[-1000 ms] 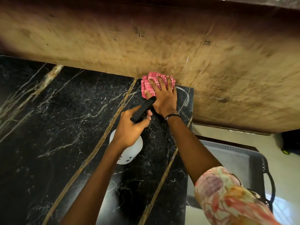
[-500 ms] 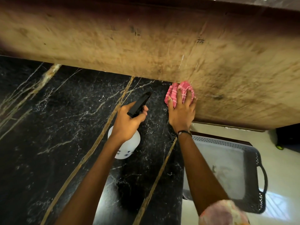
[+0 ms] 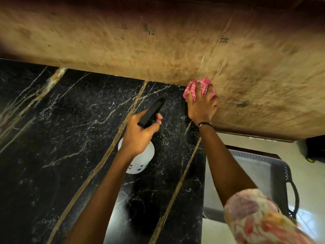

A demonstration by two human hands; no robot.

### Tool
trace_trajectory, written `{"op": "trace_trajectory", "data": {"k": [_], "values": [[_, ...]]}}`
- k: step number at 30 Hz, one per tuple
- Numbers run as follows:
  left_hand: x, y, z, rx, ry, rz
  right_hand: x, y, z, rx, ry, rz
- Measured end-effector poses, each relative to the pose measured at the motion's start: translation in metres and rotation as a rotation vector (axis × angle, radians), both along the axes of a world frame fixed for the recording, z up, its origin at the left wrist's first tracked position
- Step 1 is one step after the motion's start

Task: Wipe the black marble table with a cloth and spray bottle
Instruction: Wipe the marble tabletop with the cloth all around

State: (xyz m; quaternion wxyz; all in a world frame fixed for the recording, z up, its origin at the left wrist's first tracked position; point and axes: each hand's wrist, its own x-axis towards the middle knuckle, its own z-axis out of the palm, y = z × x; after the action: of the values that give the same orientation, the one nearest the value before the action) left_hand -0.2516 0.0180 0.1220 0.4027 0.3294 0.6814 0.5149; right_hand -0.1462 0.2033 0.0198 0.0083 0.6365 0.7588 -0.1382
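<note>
The right hand [image 3: 202, 106] presses a pink checked cloth [image 3: 199, 88] with spread fingers at the far right corner of the black marble worktop [image 3: 70, 138], just where the marble meets the tan wall [image 3: 158, 41] behind it; its grip is flat and apart, resting on the cloth rather than curled round it. The left hand [image 3: 140, 136] has its grip clamped on the spray bottle [image 3: 139, 159], fingers wrapped about the black trigger head, the white body hanging below the hand and above the marble near the right edge. The likely trouble is that the cloth, sitting right at the corner, slides past the right edge or rides up onto the wall, leaving the strip along the back seam unwiped. A loose spread hand could also let the bunched cloth slip out from under the palm. The bottle's nozzle points toward the far edge close to the wiping hand, so a squeeze now would probably wet the wrist or the wall instead of the marble. Just beyond the right edge stands a dark plastic basket [image 3: 290, 182] with a handle, on a pale floor [image 3: 263, 143]; a dropped cloth would probably land there.
</note>
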Motion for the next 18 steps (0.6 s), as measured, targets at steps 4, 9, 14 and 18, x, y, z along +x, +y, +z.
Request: {"op": "trace_trajectory", "data": {"k": [4,9,14,18], "values": [[-0.001,-0.002,-0.001,0.008,-0.001,0.017,-0.018,0.009,0.004,-0.033,-0.033,0.045],[0.005,-0.001,-0.003,-0.01,0.041,0.006,-0.041,-0.025,0.005,0.075,0.054,0.422],[0.006,-0.001,-0.002,0.001,0.034,0.039,-0.024,-0.004,0.002,0.064,0.076,0.435],[0.006,-0.003,-0.002,0.021,0.032,0.046,0.007,0.012,-0.002,0.077,0.099,0.192]]}}
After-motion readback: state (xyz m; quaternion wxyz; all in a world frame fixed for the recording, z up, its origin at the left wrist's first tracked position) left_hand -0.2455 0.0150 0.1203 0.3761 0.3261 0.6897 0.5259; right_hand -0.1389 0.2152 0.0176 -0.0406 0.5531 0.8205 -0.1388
